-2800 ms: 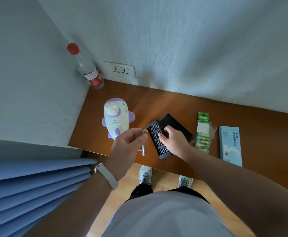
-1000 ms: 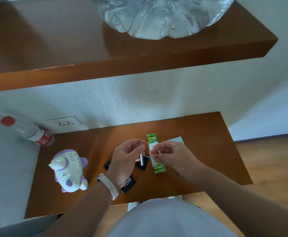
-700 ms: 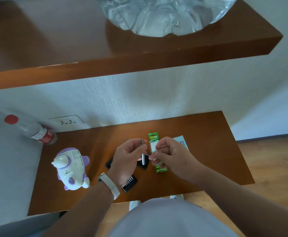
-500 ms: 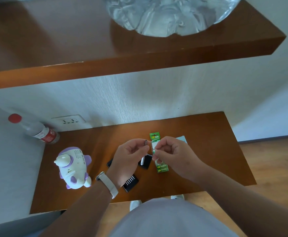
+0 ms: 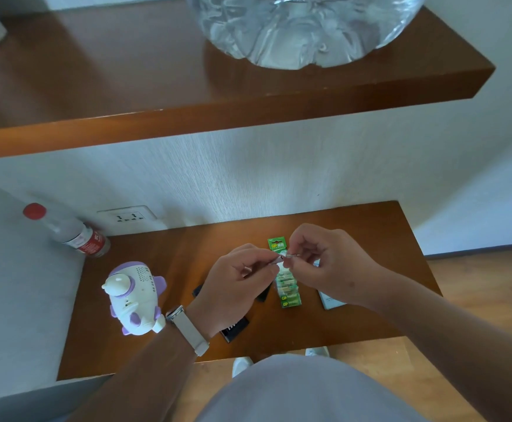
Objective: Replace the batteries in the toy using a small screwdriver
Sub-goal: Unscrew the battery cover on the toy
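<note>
While left hand (image 5: 236,284) grips the screwdriver handle (image 5: 274,261) and right hand (image 5: 324,266) fingers (image 5: 305,239) pinch a bit (image 5: 292,256) at its tip, toy (image 5: 134,296) sits apart at 8 o'clock on desk (image 5: 370,239), battery pack (image 5: 288,293) under the hands. Looks early: tool prep only, cover and swap pending.

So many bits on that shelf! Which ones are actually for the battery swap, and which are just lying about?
For the job: toy, screwdriver handle in the left hand, bit pinched by the right hand, black bit case, green battery pack.
Lying about: red-capped bottle, wall socket, clear jug on the upper shelf, pale box.
</note>
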`<state>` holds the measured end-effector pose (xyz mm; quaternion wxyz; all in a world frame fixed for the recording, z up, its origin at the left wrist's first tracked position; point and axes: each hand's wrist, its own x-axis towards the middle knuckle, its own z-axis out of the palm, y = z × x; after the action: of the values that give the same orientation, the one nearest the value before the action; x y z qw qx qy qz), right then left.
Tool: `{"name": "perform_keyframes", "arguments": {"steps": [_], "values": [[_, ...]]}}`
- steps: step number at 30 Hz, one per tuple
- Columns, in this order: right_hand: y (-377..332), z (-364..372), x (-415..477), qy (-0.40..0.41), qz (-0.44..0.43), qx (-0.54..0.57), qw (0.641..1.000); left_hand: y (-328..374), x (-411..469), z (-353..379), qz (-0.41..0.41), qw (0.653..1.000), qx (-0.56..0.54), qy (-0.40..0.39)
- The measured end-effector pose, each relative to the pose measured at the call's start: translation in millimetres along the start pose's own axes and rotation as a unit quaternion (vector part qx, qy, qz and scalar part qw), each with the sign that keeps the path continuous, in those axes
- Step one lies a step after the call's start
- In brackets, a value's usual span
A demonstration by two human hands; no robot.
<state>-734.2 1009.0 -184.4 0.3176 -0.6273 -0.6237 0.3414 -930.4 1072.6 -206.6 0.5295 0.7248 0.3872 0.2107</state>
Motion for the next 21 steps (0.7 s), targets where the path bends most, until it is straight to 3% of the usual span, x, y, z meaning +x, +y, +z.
{"name": "perform_keyframes", "arguments": {"steps": [10,21], "values": [[1.0,-0.5,-11.2,0.002,-0.024,-0.041,0.999,12.9,-2.9,4.6,0.025,0.999,0.043,0.004],[2.6,-9.3,-17.4,-0.067,-0.026,-0.152,0.986,15.1,-8.7,16.0,-0.02,0.998,0.065,-0.017]]}}
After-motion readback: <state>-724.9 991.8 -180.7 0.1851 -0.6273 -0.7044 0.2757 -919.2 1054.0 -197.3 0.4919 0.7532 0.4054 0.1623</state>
